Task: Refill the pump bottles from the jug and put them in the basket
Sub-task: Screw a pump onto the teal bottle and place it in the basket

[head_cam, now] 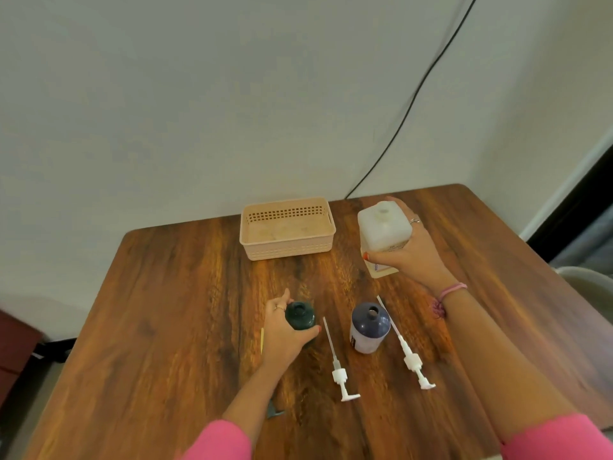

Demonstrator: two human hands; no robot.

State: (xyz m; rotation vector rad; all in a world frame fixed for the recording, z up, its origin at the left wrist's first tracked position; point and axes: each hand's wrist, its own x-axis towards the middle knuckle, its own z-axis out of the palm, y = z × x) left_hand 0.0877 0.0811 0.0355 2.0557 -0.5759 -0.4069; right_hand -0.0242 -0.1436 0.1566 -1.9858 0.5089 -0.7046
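The left hand (282,327) sits in the lower middle of the frame, its grip clamped around a dark green bottle (300,315) that stands upright on the desk (166,310), fingers on the bottle's left side and thumb across its near side. The bottle's neck is open, with no pump in it. The right hand (408,247) is at the right of centre, its grip wrapped around the white translucent jug (381,227), thumb across the near face and fingers behind. The jug's mouth is uncapped and points up. Whether its base rests on the desk or is just lifted off it cannot be told.

Between the two hands, lower down, a dark blue bottle (368,327) stands upright with its neck also open, untouched by either hand. Two white pumps lie flat on the desk: the left pump (338,370) just right of the green bottle, and the right pump (408,353) just right of the blue bottle, each with its dip tube pointing toward the top of the frame and its head toward the bottom.

The beige basket (288,249) stands near the far edge of the desk, upper centre, left of the jug and well apart from both bottles. A black cable (414,94) runs down the wall toward the desk's far edge. Pink sleeves (560,439) show at the bottom of the frame.
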